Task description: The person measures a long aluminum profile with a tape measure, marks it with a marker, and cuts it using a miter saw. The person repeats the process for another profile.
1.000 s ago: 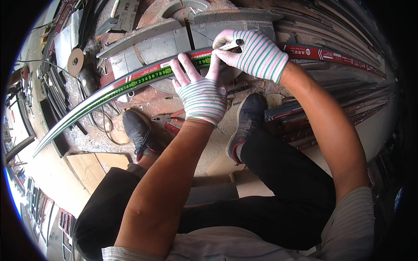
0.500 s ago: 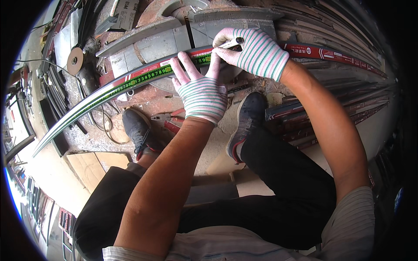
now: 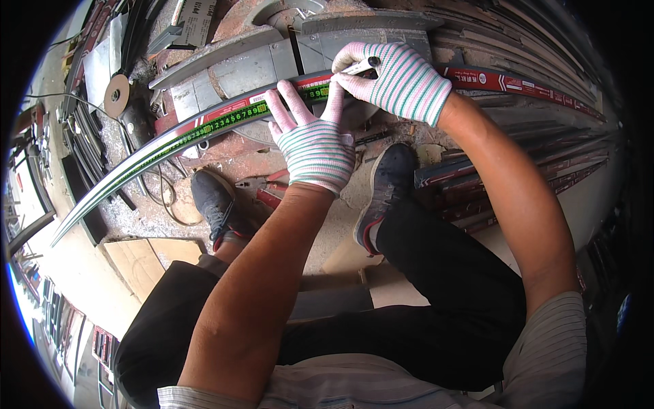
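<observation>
A long metal strip [image 3: 204,126] with red edges lies across a grey chop-saw base [image 3: 238,65], and a green tape measure [image 3: 225,121] runs along it. My left hand [image 3: 310,140], in a striped knit glove, presses flat on the tape and strip with fingers spread. My right hand [image 3: 395,78], gloved the same way, pinches a short marker [image 3: 361,66] with its tip down on the strip just right of the left fingers.
The saw blade slot [image 3: 294,48] stands behind the strip. My two dark shoes [image 3: 214,204] [image 3: 385,184] rest on the dirty floor, red-handled pliers [image 3: 262,191] between them. Stacked metal profiles [image 3: 531,157] lie at right, a grinding disc [image 3: 117,95] and cables at left.
Both hands stay in place on the strip; the right hand with the marker shifts only slightly.
</observation>
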`<control>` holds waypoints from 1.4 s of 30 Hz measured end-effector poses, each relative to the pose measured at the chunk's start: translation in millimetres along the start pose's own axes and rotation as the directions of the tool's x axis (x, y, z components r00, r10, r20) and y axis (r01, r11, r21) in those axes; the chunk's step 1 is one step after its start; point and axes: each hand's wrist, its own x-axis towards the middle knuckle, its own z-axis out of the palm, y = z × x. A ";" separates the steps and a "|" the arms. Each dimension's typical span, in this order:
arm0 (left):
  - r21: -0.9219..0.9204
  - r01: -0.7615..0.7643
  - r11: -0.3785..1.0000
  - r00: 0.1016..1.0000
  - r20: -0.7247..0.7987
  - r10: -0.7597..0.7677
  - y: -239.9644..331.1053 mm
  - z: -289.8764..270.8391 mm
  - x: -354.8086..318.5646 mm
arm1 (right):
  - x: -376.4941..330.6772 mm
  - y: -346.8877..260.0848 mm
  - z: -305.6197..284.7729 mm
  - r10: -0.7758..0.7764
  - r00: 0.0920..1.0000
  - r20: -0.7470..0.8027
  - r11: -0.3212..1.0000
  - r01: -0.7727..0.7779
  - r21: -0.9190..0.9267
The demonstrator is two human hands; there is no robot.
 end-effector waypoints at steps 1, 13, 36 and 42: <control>-0.002 0.002 1.000 1.000 -0.002 -0.002 -0.6 -0.6 -0.4 | 0.8 -0.5 0.1 -0.001 1.000 0.004 1.000 0.001 0.006; 0.030 0.010 0.999 1.000 -0.010 -0.009 0.5 1.9 0.3 | 0.8 0.3 1.3 -0.014 1.000 -0.021 1.000 0.015 0.026; 0.023 0.009 1.000 1.000 -0.005 -0.009 1.7 0.3 0.1 | 1.6 1.6 2.4 -0.004 0.999 -0.047 0.998 0.007 0.064; 0.027 0.015 1.000 1.000 0.006 -0.015 1.2 1.3 0.7 | 3.1 6.2 6.1 -0.033 0.997 -0.071 0.997 0.037 0.064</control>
